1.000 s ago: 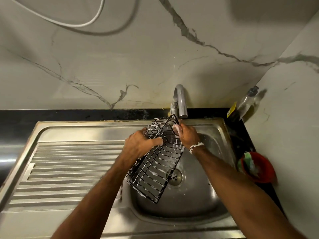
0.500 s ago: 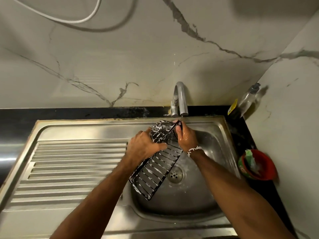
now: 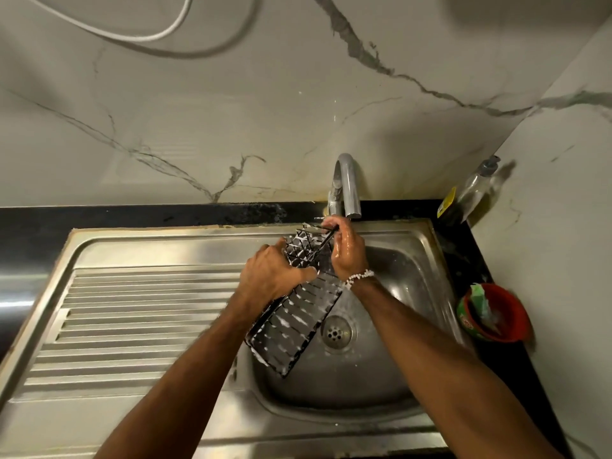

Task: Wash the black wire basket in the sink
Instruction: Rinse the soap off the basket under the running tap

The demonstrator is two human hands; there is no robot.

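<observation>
The black wire basket point(image 3: 294, 323), streaked with white soap foam, is held tilted over the steel sink bowl point(image 3: 407, 270), its far end up under the tap point(image 3: 347, 183) and its near end low by the drain point(image 3: 336, 332). My left hand point(image 3: 271, 276) grips the basket's left side near the middle. My right hand point(image 3: 347, 250), wet and wearing a white bead bracelet, holds the basket's top end just below the spout.
A ribbed steel draining board point(image 3: 142, 313) lies left of the bowl. A soap bottle point(image 3: 470, 193) stands in the back right corner. A red bowl with a green sponge point(image 3: 490, 313) sits on the black counter at right. Marble walls close in behind and to the right.
The basket has turned more edge-on and its top end has risen closer to the spout. My right hand moved up to the top end; my left hand shifted slightly.
</observation>
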